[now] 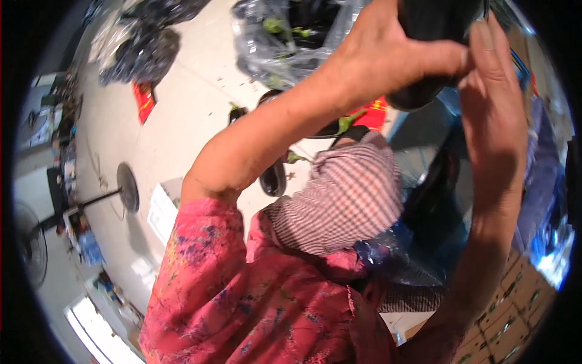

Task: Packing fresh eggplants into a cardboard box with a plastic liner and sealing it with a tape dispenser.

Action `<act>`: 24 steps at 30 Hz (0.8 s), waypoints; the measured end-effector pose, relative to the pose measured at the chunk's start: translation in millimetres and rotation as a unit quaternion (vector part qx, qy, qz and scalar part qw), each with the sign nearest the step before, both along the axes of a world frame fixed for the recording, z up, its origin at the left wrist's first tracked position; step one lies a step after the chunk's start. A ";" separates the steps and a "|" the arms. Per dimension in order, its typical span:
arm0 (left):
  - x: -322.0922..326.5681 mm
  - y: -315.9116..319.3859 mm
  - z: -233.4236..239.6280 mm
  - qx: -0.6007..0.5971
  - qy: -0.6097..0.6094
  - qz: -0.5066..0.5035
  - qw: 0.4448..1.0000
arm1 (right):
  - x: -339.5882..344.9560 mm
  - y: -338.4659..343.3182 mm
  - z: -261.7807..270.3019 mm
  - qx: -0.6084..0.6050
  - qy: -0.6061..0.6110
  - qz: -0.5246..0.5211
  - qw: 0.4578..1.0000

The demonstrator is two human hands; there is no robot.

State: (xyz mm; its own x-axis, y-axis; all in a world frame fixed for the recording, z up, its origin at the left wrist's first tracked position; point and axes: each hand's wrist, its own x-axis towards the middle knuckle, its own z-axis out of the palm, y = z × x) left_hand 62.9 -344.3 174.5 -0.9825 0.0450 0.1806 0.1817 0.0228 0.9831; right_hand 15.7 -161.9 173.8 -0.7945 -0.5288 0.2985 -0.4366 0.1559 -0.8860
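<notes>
A large dark eggplant (436, 22) is held up at the top right of the view, between both hands. My left hand (395, 54) wraps around it, with the thumb across its side. My right hand (493, 86) is against the eggplant's right side, fingers pointing up; its thumb area meets the left thumb. The eggplant's upper end runs out of view. Below it, beside my checked trouser leg (350, 195), lies blue and clear plastic (400, 259) with a dark shape inside that I cannot make out.
An open clear plastic bag (254, 50) holds several eggplants. Loose eggplants (273, 177) lie on the pale floor. Black plastic bags (150, 54) sit at upper left, near a red packet (143, 102). A pedestal fan's base (127, 187) stands left; cardboard boxes (518, 314) are lower right.
</notes>
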 end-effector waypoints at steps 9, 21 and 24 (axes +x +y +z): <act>164.5 -180.2 -147.5 -0.102 -0.205 0.418 0.879 | 32.0 70.3 -81.1 0.175 -0.288 -0.042 0.941; 416.5 -170.4 -385.5 -0.156 -0.568 0.544 0.597 | 63.1 169.2 -168.3 0.272 -0.344 -0.077 0.896; 431.0 -166.4 -417.1 -0.216 -0.631 0.518 0.535 | 66.3 157.8 -167.7 0.329 -0.288 -0.069 0.897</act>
